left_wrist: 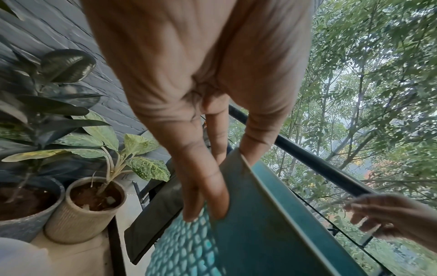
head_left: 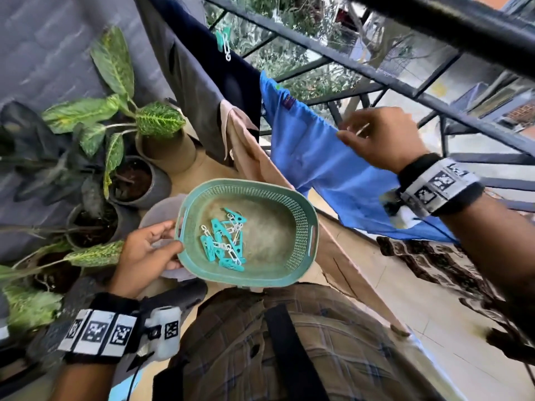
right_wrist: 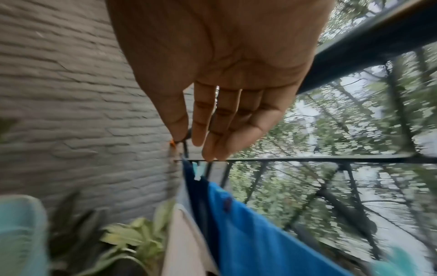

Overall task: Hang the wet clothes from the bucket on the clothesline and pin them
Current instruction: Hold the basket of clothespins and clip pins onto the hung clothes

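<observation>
The left hand [head_left: 144,253] grips the rim of a teal basket [head_left: 292,273] holding teal clothespins [head_left: 223,241]. The right hand [head_left: 385,137], fingers straight, touches the blue shirt [head_left: 312,157] hanging on the clothesline, right of the pinned dark garment [head_left: 202,68].
</observation>
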